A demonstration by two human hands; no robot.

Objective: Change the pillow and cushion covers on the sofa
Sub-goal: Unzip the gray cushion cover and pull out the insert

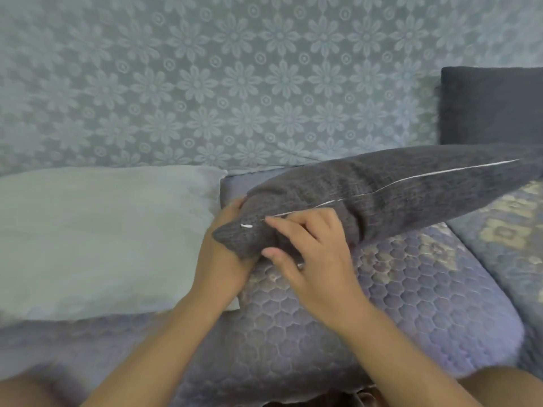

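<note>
A dark grey cushion (396,195) lies edge-up across the sofa seat (382,304), its white zipper line running along the top edge. My left hand (223,254) grips the cushion's near corner from below and behind. My right hand (305,245) rests on the same corner, fingers curled over the fabric, fingertips at the zipper's end, close to the small white zipper pull (246,226). A pale grey-white pillow (102,239) lies flat on the seat to the left.
A second dark grey cushion (490,110) stands against the floral-patterned backrest (235,83) at the right. Another seat cushion with a yellow and blue pattern (511,230) lies at the far right. My knees show at the bottom edge.
</note>
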